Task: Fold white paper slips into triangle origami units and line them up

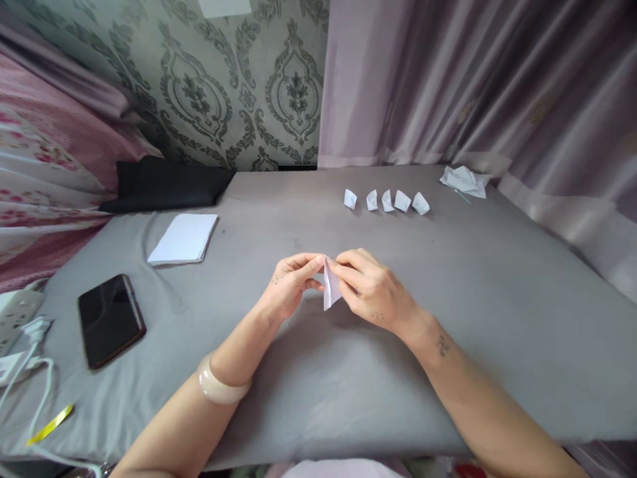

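Note:
A small folded piece of white paper (330,287) is held up between both hands, above the middle of the grey cloth. My left hand (293,282) pinches its upper left edge between thumb and fingers. From the other side, my right hand (371,285) grips the upper right part, its fingers curled and partly covering the paper. The lower tip of the paper hangs free, with a crease running down it. Beyond the hands stand several small folded paper pieces (387,200) in a loose row.
At the left lie a stack of white paper (183,239), a black phone (111,320), a white power strip (18,318) with cords, and a yellow strip (50,425). Black folded cloth (172,184) rests at the back left. Crumpled white paper (465,180) is at the back right.

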### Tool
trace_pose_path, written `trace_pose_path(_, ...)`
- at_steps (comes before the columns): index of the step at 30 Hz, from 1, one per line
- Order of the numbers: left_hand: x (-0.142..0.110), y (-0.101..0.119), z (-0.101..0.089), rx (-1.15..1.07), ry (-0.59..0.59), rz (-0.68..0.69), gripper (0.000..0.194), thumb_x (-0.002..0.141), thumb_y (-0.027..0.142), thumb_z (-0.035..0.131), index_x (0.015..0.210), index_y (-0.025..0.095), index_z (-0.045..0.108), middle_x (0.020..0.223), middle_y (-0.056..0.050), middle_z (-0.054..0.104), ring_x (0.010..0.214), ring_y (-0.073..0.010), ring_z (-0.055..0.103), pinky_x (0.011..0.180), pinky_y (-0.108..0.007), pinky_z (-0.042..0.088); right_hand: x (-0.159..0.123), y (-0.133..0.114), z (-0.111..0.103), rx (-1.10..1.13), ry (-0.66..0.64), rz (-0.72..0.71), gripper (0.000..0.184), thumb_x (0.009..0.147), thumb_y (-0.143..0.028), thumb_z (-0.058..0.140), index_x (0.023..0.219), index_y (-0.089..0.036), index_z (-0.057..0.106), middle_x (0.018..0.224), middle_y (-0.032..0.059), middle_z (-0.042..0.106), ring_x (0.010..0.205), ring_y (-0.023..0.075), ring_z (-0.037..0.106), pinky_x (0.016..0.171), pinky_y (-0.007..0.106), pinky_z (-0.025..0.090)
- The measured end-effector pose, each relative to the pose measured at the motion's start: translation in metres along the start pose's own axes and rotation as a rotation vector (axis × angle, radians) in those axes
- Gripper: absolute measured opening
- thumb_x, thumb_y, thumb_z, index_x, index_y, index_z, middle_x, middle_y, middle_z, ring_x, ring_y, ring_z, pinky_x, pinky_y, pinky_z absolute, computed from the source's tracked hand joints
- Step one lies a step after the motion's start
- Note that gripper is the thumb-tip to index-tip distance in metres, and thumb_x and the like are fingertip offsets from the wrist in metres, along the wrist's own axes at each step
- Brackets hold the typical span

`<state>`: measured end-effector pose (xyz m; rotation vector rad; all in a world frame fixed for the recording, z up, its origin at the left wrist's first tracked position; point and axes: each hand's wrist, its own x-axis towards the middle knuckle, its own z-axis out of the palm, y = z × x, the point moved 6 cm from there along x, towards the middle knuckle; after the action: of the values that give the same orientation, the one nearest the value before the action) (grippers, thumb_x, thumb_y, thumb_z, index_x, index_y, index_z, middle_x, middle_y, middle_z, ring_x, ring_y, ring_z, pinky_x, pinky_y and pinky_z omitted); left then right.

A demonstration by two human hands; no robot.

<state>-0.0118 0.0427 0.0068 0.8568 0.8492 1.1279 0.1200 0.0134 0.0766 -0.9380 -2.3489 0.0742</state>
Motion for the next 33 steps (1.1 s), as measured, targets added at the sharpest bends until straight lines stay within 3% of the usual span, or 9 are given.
trace_pose_path(6, 0.001, -0.002, -0.001, -0.033, 0.026, -0.029, 0.018, 0.073, 0.03, 0.075, 0.081, 0.014, 0.074, 0.08, -0.005, 0.069, 0.07, -0.0111, 0.062, 0.061, -0.02, 0.053, 0.002, -0.004, 0.005, -0.116, -0.057, -0.016, 0.029, 0.093, -0.01, 0.037, 0.099, -0.016, 0.064, 0.087, 0.009, 0.06, 0.081, 0.019, 0.052, 0.069, 0.031, 0.049)
trace_pose_path(12, 0.001, -0.003, -0.001, -0.022, 0.052, -0.026, 0.018, 0.073, 0.03, 0.075, 0.08, 0.014, 0.074, 0.08, -0.006, 0.069, 0.072, -0.0115, 0.062, 0.062, -0.02, 0.051, 0.0, -0.002, 0.009, -0.053, -0.052, -0.007, 0.028, 0.088, -0.003, 0.039, 0.086, -0.018, 0.062, 0.094, 0.009, 0.061, 0.085, 0.0186, 0.053, 0.072, 0.031, 0.05)
trace_pose_path(24, 0.003, -0.008, -0.003, -0.05, 0.076, -0.007, 0.019, 0.072, 0.029, 0.076, 0.082, 0.014, 0.074, 0.082, -0.005, 0.07, 0.073, -0.0112, 0.062, 0.069, -0.022, 0.052, -0.002, 0.001, 0.01, 0.015, -0.09, 0.032, 0.026, 0.084, -0.003, 0.041, 0.092, -0.019, 0.06, 0.097, 0.0083, 0.057, 0.087, 0.0187, 0.053, 0.073, 0.031, 0.05)
trace_pose_path(33, 0.0, -0.007, -0.002, -0.089, 0.193, 0.015, 0.015, 0.071, 0.028, 0.074, 0.074, 0.014, 0.071, 0.074, -0.002, 0.065, 0.063, -0.0082, 0.058, 0.063, -0.021, 0.048, -0.001, -0.002, 0.012, 0.035, -0.108, 0.024, 0.028, 0.083, -0.004, 0.042, 0.097, -0.019, 0.061, 0.099, 0.0093, 0.06, 0.089, 0.0203, 0.055, 0.077, 0.034, 0.052)
